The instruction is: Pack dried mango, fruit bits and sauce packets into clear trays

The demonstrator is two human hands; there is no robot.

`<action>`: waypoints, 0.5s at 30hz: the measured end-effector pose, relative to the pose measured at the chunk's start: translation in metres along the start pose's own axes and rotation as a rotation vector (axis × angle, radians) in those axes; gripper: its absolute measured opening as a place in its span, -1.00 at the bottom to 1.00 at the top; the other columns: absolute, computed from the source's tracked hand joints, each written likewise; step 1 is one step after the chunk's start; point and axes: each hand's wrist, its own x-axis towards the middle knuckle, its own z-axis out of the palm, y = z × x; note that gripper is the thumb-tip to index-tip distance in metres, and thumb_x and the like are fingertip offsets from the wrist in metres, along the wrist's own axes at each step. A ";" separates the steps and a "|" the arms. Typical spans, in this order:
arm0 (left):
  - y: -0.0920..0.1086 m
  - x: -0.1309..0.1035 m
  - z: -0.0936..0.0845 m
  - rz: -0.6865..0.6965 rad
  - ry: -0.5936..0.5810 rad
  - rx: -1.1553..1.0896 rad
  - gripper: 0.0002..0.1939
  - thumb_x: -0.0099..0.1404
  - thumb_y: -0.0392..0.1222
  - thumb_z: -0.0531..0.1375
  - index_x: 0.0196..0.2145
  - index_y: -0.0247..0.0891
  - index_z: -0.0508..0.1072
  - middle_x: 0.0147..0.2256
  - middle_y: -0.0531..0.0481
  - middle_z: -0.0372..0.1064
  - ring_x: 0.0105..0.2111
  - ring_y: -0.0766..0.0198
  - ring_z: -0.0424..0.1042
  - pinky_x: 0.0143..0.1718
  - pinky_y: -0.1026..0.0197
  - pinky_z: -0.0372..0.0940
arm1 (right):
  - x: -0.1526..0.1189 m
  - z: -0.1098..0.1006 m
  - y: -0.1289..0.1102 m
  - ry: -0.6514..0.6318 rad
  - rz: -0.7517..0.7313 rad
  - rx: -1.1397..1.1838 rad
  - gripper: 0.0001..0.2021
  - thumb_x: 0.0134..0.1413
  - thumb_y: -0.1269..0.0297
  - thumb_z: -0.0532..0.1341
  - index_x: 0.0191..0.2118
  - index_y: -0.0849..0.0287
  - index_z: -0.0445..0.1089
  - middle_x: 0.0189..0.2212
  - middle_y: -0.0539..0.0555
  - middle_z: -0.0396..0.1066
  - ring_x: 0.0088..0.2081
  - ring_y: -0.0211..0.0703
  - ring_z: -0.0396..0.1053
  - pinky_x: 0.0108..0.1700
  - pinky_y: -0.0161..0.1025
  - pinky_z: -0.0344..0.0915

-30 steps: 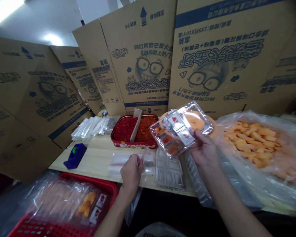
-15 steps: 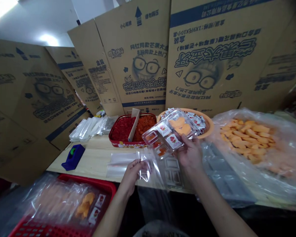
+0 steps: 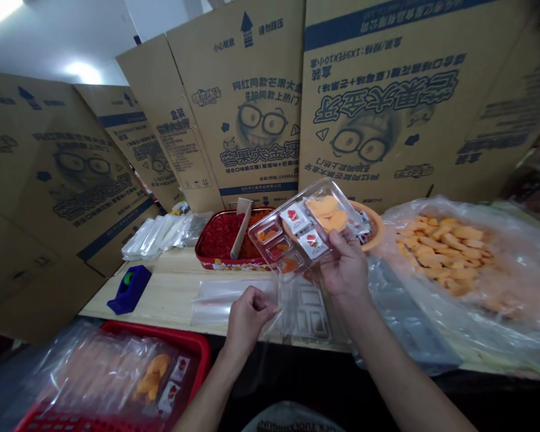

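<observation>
My right hand [image 3: 346,264] grips a clear plastic tray [image 3: 270,261] by its right edge and holds it tilted above the table. In the tray lie orange candy pieces [image 3: 327,211] and two white sachets with red print [image 3: 314,242]. Lower and to the left, my left hand [image 3: 249,318] is closed in a pinch on a thin clear plastic bag [image 3: 275,329], whose outline is hard to make out. Beside that hand a stack of flat clear bags [image 3: 211,303] lies on the table. Empty clear trays [image 3: 311,309] are below the held tray.
A red tin [image 3: 216,237] with a cardboard divider stands behind, near an orange basin [image 3: 374,231] of sachets. At right is a bag of orange candies [image 3: 445,249]; at left, a blue tape dispenser [image 3: 129,289] and red basket [image 3: 202,354] of packed trays. Cardboard boxes [image 3: 252,72] line the back.
The tray in my right hand has risen slightly and turned more face-on. My left hand has turned and its fingers have curled tighter, and the shiny bag no longer stands up above them.
</observation>
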 end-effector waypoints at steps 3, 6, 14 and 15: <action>0.001 -0.003 0.000 -0.016 -0.042 -0.074 -0.61 -0.07 -0.02 0.31 -0.40 -0.32 0.28 -0.55 0.11 0.19 -0.52 0.40 0.17 -0.46 0.34 0.08 | 0.001 -0.003 0.000 0.036 -0.013 -0.012 -0.60 -0.23 0.54 0.24 -0.15 0.24 0.29 -0.21 0.07 0.41 -0.32 -0.21 0.43 -0.27 -0.25 0.41; 0.000 -0.005 -0.001 -0.047 -0.097 -0.193 -0.58 -0.10 -0.04 0.33 -0.37 -0.33 0.28 -0.55 0.12 0.18 -0.52 0.41 0.16 -0.47 0.34 0.07 | 0.002 -0.009 -0.002 0.088 -0.037 -0.010 -0.58 -0.27 0.57 0.24 -0.16 0.24 0.27 -0.26 0.05 0.43 -0.36 -0.22 0.44 -0.32 -0.26 0.41; 0.007 -0.008 -0.001 -0.106 -0.135 -0.305 -0.59 -0.15 -0.11 0.35 -0.40 -0.36 0.28 -0.58 0.15 0.13 -0.56 0.45 0.11 -0.51 0.37 0.03 | 0.005 -0.011 -0.002 0.102 -0.064 -0.017 -0.60 -0.27 0.56 0.25 -0.19 0.24 0.27 -0.30 0.02 0.43 -0.38 -0.25 0.43 -0.32 -0.26 0.42; 0.007 -0.009 -0.001 -0.108 -0.140 -0.310 -0.59 -0.15 -0.12 0.36 -0.41 -0.36 0.28 -0.59 0.15 0.12 -0.56 0.46 0.10 -0.51 0.38 0.03 | 0.006 -0.011 -0.002 0.094 -0.068 -0.019 -0.60 -0.28 0.55 0.25 -0.19 0.24 0.27 -0.28 0.02 0.42 -0.37 -0.25 0.43 -0.31 -0.25 0.42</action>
